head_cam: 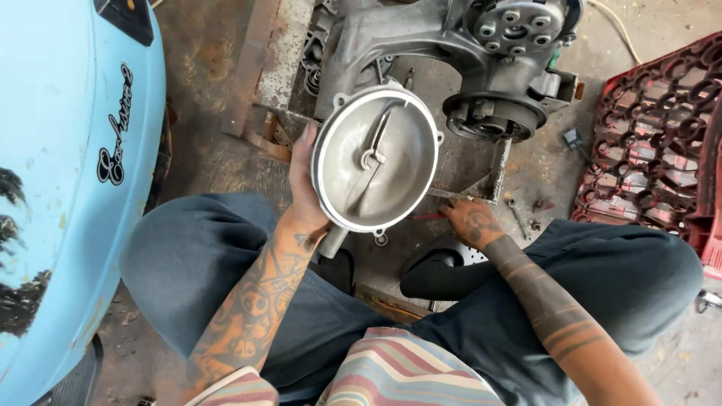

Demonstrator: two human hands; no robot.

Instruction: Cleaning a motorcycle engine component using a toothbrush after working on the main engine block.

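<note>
My left hand [303, 197] grips the left rim of a round grey metal engine cover [376, 158], held up with its hollow inner side facing me. A curved arm lies across the inside of the cover. My right hand [470, 223] is down on the dirty floor beside a thin red tool [429, 216], its fingers closed over something I cannot make out. I am crouching, with both knees spread wide.
A grey scooter engine [451, 53] sits on a rusty metal stand [263, 83] ahead of me. Light blue bodywork [60, 188] fills the left side. A red plastic crate [662, 143] stands at the right. A small wrench [517, 214] and loose bits lie on the floor.
</note>
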